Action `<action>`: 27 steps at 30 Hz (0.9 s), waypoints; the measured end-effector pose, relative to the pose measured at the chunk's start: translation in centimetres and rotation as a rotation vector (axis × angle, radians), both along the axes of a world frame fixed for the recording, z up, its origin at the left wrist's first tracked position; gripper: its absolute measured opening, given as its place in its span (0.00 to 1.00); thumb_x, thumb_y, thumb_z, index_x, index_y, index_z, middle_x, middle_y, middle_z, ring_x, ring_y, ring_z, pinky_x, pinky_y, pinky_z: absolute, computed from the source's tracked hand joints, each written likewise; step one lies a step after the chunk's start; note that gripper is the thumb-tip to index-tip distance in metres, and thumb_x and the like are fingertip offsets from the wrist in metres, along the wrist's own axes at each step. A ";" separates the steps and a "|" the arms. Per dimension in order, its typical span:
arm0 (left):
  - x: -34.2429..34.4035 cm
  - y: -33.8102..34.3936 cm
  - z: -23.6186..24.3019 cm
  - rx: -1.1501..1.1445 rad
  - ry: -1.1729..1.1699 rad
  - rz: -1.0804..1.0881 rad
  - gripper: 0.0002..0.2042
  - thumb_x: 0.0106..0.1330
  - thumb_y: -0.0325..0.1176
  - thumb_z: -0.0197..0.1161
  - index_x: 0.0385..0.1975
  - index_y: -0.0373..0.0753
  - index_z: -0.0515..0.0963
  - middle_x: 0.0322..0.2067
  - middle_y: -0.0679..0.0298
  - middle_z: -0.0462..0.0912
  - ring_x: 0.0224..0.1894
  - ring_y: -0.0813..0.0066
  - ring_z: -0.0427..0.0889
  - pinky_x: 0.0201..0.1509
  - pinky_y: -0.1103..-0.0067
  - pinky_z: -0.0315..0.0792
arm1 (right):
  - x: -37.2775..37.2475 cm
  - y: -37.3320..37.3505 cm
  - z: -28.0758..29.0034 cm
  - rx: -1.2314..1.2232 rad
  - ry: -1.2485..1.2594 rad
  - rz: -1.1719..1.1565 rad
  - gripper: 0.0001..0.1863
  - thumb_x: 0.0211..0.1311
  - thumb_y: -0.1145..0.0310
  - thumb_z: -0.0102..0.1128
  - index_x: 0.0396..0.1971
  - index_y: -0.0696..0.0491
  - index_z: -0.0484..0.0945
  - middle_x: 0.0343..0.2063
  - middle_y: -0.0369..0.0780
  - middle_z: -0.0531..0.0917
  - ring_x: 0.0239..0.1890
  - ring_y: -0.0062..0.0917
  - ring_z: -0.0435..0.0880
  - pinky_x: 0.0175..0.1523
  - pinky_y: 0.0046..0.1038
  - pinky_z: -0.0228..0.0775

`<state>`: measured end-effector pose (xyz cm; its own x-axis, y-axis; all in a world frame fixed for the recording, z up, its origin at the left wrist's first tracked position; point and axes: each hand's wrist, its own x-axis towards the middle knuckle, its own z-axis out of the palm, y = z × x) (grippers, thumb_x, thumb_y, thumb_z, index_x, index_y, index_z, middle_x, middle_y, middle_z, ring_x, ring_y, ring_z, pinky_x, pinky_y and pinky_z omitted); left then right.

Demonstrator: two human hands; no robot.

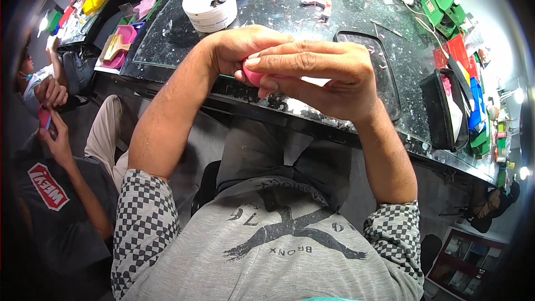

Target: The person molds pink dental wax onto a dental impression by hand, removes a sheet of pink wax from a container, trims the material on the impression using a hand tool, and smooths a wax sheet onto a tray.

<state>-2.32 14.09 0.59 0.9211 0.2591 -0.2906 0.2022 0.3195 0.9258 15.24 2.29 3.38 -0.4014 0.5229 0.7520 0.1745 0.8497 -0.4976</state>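
Pink piece held between both hands, upper centre of frame

Pink piece (253, 76) sits over the near edge of the dark, speckled bench (290, 14), mostly hidden by fingers. Right hand (331, 72): fingers straight and together, pointing to frame left, thumb below, pinching the piece at the fingertips. Left hand (237, 49): bent inward, fingers curled in against the same piece, its grip partly covered by the right hand. Visible bit of the piece looks rounded, lower end between the right thumb and index finger; long axis and which way it points, cannot tell.

Containers: round white tub (209, 19) upper left of centre, dark shape at its top; inside or on top, can't tell. Pink tray (128, 33) upper left, tan brush-like item (114, 49) lying on it. Open black case (433, 108) right side, pink (447, 86) and white items (456, 116) in it. Shallow black tray (385, 96) right of centre, beside the right hand, a few small pink scraps in it. Green bin (440, 3) upper right, contents too small to tell.

Pink-and-white moulded pieces (316, 4) lie on the bench, top centre.
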 end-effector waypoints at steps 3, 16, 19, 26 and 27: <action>-0.1 0.2 -0.4 -0.013 -0.009 0.006 0.24 0.77 0.50 0.53 0.46 0.29 0.79 0.23 0.50 0.83 0.23 0.61 0.88 0.09 0.84 0.72 | -0.1 0.0 -0.3 -0.010 0.032 0.007 0.17 0.57 0.79 0.72 0.47 0.51 0.88 0.40 0.41 0.90 0.34 0.23 0.91 0.37 0.23 0.84; -0.4 0.9 -1.1 -0.069 -0.132 -0.110 0.25 0.74 0.48 0.58 0.55 0.28 0.74 0.34 0.47 0.85 0.26 0.58 0.88 0.12 0.82 0.77 | 1.1 -0.6 0.2 -0.020 -0.060 -0.116 0.20 0.52 0.82 0.73 0.48 0.58 0.87 0.46 0.45 0.89 0.48 0.32 0.90 0.53 0.29 0.82; -0.3 0.6 -1.0 -0.073 -0.126 -0.112 0.25 0.76 0.48 0.55 0.58 0.30 0.73 0.33 0.47 0.84 0.25 0.54 0.88 0.11 0.80 0.76 | 1.1 -0.4 -0.8 -0.001 -0.022 -0.125 0.22 0.55 0.76 0.74 0.51 0.46 0.87 0.44 0.39 0.90 0.38 0.29 0.90 0.42 0.26 0.83; -0.3 0.8 -0.9 -0.106 -0.136 -0.112 0.24 0.76 0.46 0.55 0.58 0.30 0.72 0.33 0.46 0.84 0.25 0.53 0.88 0.16 0.77 0.81 | 1.0 -0.2 -1.0 0.013 -0.007 -0.126 0.20 0.55 0.77 0.73 0.49 0.47 0.88 0.44 0.39 0.90 0.38 0.29 0.91 0.42 0.26 0.83; -0.3 0.7 -0.9 -0.113 -0.136 -0.102 0.23 0.77 0.46 0.55 0.58 0.30 0.72 0.34 0.45 0.84 0.25 0.53 0.88 0.16 0.77 0.81 | 1.0 -0.2 -0.9 0.017 -0.012 -0.133 0.20 0.55 0.77 0.73 0.50 0.47 0.88 0.43 0.39 0.90 0.38 0.29 0.90 0.42 0.26 0.83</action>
<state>-2.64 14.81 -0.36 0.9736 0.1351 -0.1839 0.1145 0.4076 0.9060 16.26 2.06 2.43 -0.3387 0.5590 0.7569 0.2922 0.8271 -0.4801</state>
